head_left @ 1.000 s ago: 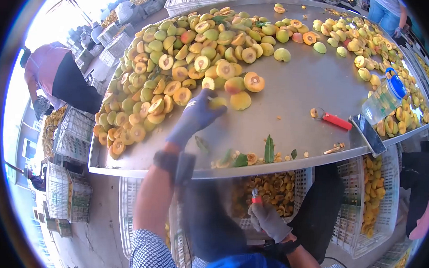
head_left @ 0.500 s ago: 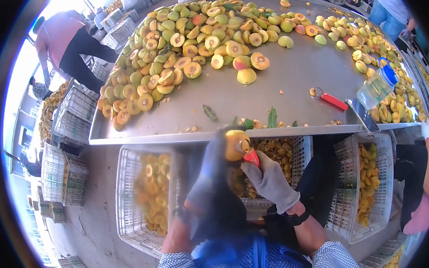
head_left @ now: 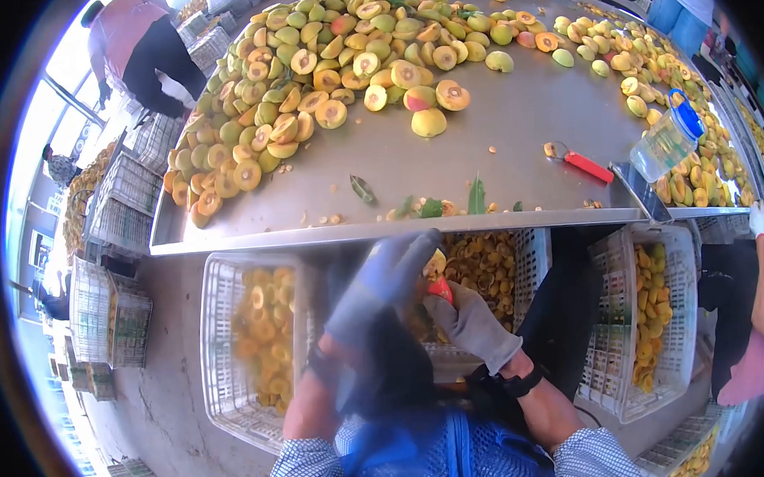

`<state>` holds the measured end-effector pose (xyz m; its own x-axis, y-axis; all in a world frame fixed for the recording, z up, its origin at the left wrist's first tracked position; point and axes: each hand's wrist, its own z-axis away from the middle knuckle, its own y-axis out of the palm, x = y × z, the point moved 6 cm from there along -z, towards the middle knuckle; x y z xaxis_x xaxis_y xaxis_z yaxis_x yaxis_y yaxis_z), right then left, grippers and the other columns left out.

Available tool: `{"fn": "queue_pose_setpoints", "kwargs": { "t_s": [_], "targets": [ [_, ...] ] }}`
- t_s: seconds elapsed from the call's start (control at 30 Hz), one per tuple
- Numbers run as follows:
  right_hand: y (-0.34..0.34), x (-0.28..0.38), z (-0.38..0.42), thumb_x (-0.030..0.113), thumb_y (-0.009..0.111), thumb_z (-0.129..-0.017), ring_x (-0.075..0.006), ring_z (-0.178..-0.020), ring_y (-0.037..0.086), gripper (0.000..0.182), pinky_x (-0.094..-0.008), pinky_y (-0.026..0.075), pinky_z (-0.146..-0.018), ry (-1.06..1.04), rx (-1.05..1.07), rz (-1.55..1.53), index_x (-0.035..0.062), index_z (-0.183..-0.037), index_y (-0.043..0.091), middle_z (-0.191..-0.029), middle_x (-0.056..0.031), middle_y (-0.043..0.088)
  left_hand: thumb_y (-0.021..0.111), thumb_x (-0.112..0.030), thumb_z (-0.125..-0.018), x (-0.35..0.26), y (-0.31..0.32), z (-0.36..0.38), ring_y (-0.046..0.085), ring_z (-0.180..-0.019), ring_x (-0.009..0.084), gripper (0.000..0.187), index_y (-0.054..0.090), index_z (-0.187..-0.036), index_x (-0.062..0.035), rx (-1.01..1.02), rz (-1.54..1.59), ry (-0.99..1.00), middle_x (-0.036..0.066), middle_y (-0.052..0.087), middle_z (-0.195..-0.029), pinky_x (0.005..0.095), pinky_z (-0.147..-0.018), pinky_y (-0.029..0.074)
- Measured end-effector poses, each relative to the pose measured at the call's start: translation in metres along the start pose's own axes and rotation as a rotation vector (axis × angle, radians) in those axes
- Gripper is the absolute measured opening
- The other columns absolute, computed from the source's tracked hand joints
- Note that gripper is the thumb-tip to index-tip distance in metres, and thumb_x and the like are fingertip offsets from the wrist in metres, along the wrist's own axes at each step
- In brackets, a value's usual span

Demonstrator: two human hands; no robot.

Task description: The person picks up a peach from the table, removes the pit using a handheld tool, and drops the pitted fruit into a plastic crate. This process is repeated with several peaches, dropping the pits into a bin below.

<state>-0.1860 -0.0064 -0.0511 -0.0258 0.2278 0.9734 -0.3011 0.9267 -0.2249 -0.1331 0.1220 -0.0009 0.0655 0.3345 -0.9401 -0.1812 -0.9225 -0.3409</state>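
My left hand (head_left: 389, 268), in a grey glove and partly blurred, is wrapped against a yellow fruit half (head_left: 434, 264) above the crates. In my gloved right hand (head_left: 472, 321) is a red-handled tool (head_left: 441, 289), its working end at the fruit. The glove hides most of the handle. Below both hands sits a crate of cut fruit (head_left: 482, 263). A second red-handled tool (head_left: 588, 167) with a ring-shaped end lies on the metal table (head_left: 521, 117).
Halved fruit (head_left: 321, 68) is piled across the table. A blue-lidded bottle (head_left: 667, 143) and a phone (head_left: 640, 193) lie near its right edge. White crates (head_left: 214, 342) (head_left: 686, 333) flank my legs. A bent-over person (head_left: 140, 49) is at the left, another person (head_left: 753, 335) at the right.
My left hand has turned, covering more of the fruit, which now shows only a small part. Both hands have shifted slightly left. The camera view has moved a little, and the person at the left has moved.
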Motion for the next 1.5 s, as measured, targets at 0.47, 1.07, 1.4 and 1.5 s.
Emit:
{"fn": "queue_pose_setpoints", "kwargs": {
  "t_s": [0.47,1.07,1.4,1.5],
  "targets": [
    [0.014,-0.012,0.017,0.043,0.053,-0.094,-0.0093,-0.071,0.054,0.04,-0.028,0.045,-0.062,0.386,0.226,-0.424,0.0041,-0.092,0.061,-0.074,0.0004,0.056,0.058,-0.016,-0.093,0.018,0.019,0.003,0.06,-0.082,0.0097,0.023,0.066,-0.1,0.0036,-0.076,0.271,0.008,0.006,0.068,-0.088,0.0263,-0.077,0.049],
    [0.043,-0.003,0.039,0.055,0.043,-0.096,-0.0058,-0.037,0.024,0.046,-0.0247,0.019,-0.038,0.533,0.455,-1.362,0.0134,-0.078,0.047,-0.05,0.0071,0.029,0.053,-0.032,-0.096,0.037,0.04,0.005,0.063,-0.076,0.0127,0.038,0.063,-0.097,0.0048,0.011,0.655,0.036,0.01,0.067,-0.086,0.0266,-0.067,0.051],
    [0.026,-0.02,0.04,0.056,0.047,-0.093,-0.0068,-0.04,0.028,0.048,-0.0234,0.023,-0.041,0.388,0.345,-0.939,0.0108,-0.078,0.049,-0.053,0.0054,0.035,0.043,-0.054,-0.096,0.042,0.053,0.016,0.062,-0.069,0.0142,0.062,0.063,-0.097,0.004,-0.051,0.642,-0.112,0.01,0.065,-0.081,0.0263,-0.063,0.051],
    [0.029,-0.019,0.048,0.056,0.048,-0.093,-0.0067,-0.039,0.031,0.048,-0.0231,0.025,-0.042,0.428,0.415,-1.069,0.0107,-0.078,0.049,-0.053,0.0057,0.037,0.042,-0.057,-0.096,0.042,0.058,0.012,0.062,-0.068,0.0149,0.064,0.063,-0.096,0.0032,0.043,0.612,-0.099,0.01,0.065,-0.08,0.0279,-0.062,0.051]
  ]
}}
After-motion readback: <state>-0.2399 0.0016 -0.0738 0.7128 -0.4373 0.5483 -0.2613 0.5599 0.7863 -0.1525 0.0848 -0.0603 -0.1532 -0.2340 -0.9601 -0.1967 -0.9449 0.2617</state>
